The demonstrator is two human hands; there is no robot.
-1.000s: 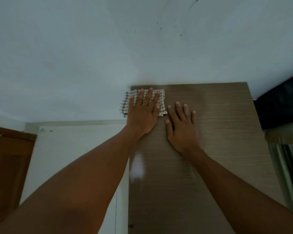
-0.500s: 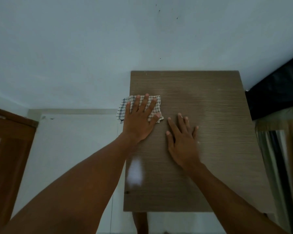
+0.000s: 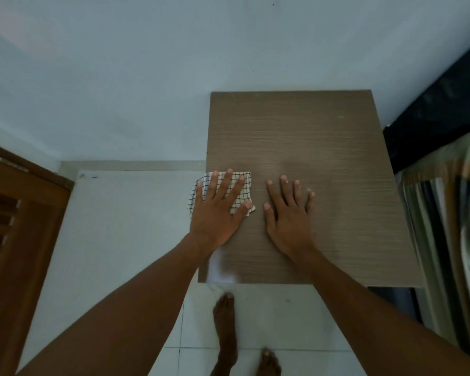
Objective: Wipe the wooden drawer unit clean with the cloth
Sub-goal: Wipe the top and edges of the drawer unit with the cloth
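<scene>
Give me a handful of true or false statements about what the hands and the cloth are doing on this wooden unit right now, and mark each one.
1. The left hand presses flat on the checked cloth. True.
2. The cloth lies in the middle of the wooden drawer unit top. False: it sits at the left edge, partly hanging over it.
3. The right hand also rests on the cloth. False: it lies flat on bare wood beside the cloth.
4. Both hands have their fingers spread open. True.
5. The cloth is plain white. False: it is light with a dark grid pattern.
</scene>
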